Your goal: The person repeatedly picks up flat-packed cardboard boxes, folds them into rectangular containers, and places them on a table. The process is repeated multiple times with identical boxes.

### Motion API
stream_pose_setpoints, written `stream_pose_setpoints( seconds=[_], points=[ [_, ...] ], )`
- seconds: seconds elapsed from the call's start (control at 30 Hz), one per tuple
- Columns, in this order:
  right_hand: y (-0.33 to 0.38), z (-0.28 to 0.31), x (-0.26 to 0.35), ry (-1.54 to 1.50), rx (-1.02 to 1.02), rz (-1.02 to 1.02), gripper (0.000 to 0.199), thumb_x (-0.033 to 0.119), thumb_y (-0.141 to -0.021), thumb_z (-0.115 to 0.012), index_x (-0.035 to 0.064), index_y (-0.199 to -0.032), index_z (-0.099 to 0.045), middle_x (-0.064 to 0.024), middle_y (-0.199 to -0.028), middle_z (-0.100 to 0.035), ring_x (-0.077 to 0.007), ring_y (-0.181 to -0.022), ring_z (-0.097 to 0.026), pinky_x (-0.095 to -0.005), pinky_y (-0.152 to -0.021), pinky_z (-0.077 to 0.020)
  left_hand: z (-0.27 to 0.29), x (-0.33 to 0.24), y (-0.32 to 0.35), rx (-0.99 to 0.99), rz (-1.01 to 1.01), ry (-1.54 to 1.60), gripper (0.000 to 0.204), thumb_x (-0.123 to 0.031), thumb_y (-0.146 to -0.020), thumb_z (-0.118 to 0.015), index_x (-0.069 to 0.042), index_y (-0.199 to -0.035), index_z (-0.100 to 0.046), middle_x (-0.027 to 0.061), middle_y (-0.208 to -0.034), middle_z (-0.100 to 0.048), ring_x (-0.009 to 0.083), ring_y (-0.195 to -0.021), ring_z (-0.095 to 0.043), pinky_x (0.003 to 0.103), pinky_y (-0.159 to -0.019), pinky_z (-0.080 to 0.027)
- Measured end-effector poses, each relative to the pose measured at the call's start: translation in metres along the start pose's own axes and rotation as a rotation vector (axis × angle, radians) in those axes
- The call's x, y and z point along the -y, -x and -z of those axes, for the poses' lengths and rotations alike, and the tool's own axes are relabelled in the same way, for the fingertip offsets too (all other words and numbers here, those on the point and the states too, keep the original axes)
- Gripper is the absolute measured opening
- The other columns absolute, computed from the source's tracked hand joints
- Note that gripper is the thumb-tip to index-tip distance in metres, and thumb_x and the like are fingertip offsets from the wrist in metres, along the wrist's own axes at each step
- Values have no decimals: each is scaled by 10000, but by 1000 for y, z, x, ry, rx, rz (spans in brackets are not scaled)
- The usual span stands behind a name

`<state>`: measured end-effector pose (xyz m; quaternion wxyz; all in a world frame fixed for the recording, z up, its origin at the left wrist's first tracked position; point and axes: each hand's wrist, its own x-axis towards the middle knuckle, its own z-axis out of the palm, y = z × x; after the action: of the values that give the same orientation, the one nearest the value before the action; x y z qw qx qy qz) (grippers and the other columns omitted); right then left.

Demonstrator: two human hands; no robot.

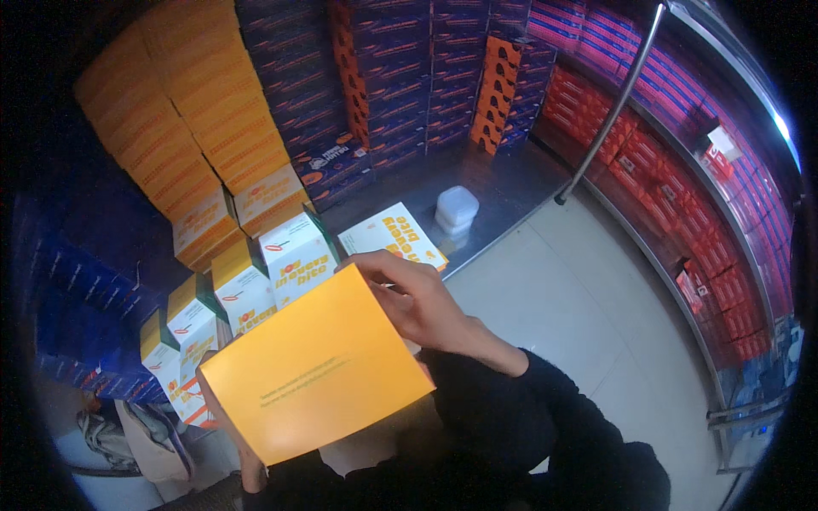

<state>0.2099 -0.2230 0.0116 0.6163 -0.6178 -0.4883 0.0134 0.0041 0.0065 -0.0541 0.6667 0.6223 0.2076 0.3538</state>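
Your two hands hold a yellow box point(315, 366) in the lower centre of the frame, its plain, printed face turned up toward you and its outline tilted, the right side higher than the left. Your right hand point(417, 302) lies at the box's upper right corner, back of the hand uppermost, wrist bent, fingers curled over the edge; its grip pinches the box there. The black right sleeve point(545, 409) runs from the wrist toward the lower edge. Your left hand point(223, 417) shows as a narrow strip along the box's left edge; its fingers are hidden, so you cannot tell how its grip is closed.

Beyond the box, a dark, glossy counter point(503, 179) crosses the upper centre, bearing a white-topped box point(392, 230) and, near it, white tubs point(457, 207). White-and-yellow boxes stand in a row at centre left. Stacks of yellow cartons point(204, 94) fill the upper left, dark blue cartons point(388, 85) the top. A metal pole point(615, 102) slants through the upper right; pale floor tiles point(579, 289) spread below, bordered at right by curved shelves of red packages point(673, 179).
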Motion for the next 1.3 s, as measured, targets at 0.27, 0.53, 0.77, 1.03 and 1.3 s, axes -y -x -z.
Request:
stream_pose_setpoints(
  seconds=[0.27,0.53,0.77,1.03,1.3],
  points=[
    [6,22,-16,-391,171,-237,242,-56,-833,-508,7,-1036,-624,-116,-1071,-643,-192,-1024,-598,-314,-931,-443,-3,-19,14,207,27,-73,677,-629,-869,-430,-6,-1102,-555,218,-1209,-562,310,-1118,-541,400,-960,-410],
    [12,17,-30,-197,83,-393,93,-45,-808,-591,37,-815,-633,-108,-904,-678,-176,-844,-643,-318,-791,-507,-34,-47,19,383,79,-317,469,-162,-729,-778,-42,-1124,-556,59,-1116,-577,179,-1112,-515,356,-1008,-354],
    [5,17,-16,-167,-13,-543,233,67,-776,-658,53,-1009,-646,-129,-1083,-635,-210,-1085,-574,-365,-953,-426,-34,-50,12,390,103,-413,450,-250,-717,-794,-88,-1073,-572,35,-1117,-582,182,-1125,-511,389,-1029,-332],
    [1,-27,23,695,763,231,925,317,-498,-851,229,-1332,-460,-139,-1422,-322,-391,-1325,-268,-560,-1071,-221,-41,-45,7,386,84,-399,427,-265,-770,-751,-79,-1107,-565,45,-1128,-590,162,-1085,-525,328,-980,-360],
    [-4,-47,14,274,351,56,1066,216,-451,-845,108,-1394,-360,-198,-1360,-350,-367,-1248,-355,-458,-1061,-275,-45,-61,6,398,98,454,1053,-711,-722,-593,-129,-1485,-159,136,-1408,-368,265,-1304,-360,374,-1073,-294]
  ],
)
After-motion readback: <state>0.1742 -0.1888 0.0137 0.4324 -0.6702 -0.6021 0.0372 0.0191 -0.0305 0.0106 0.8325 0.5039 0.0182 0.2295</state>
